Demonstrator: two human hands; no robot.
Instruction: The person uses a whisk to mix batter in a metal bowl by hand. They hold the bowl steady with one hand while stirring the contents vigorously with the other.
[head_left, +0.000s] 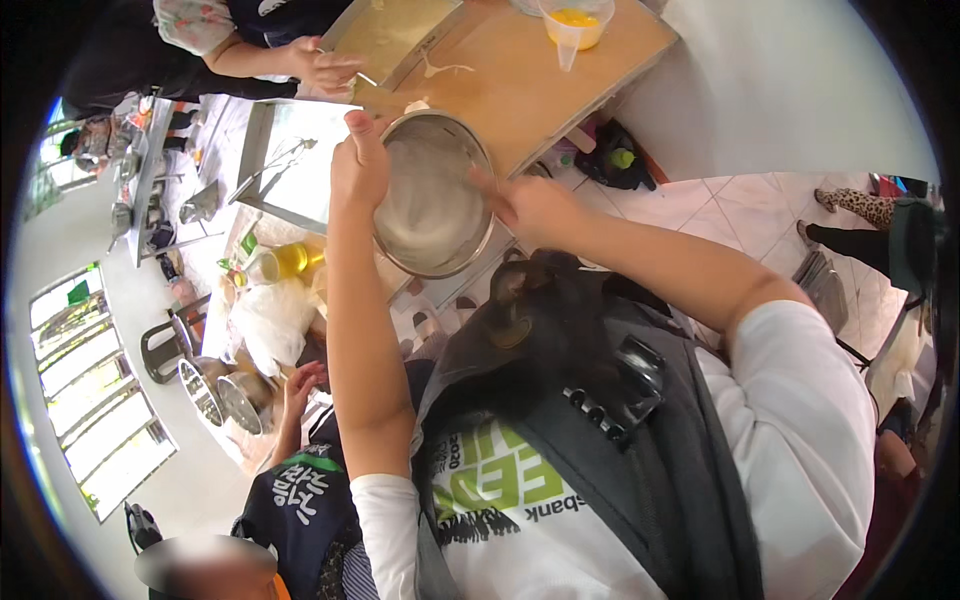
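Observation:
A round metal mixing bowl (480, 232) is tilted in front of me, with its inside facing up towards the camera. Whitish contents (427, 225) show inside, blurred. My left hand (361, 165) grips the bowl's left rim, thumb raised. At the right rim my right hand (544, 210) is curled, its fingers reaching over the bowl's edge. Motion blur hides whether it holds a utensil. Beyond the bowl, a wooden tabletop (517, 90) carries a clear plastic measuring jug (576, 28) of yellow liquid. A small white piece (417, 106) lies near the bowl's far rim.
Another person's hand (330, 67) holds a thin white object beside a pale sheet (390, 34). A whisk (277, 165) rests to the left. Nearby are a container of yellow oil (289, 261), a plastic bag (274, 319) and metal bowls (246, 401). Another person (300, 487) is at lower left.

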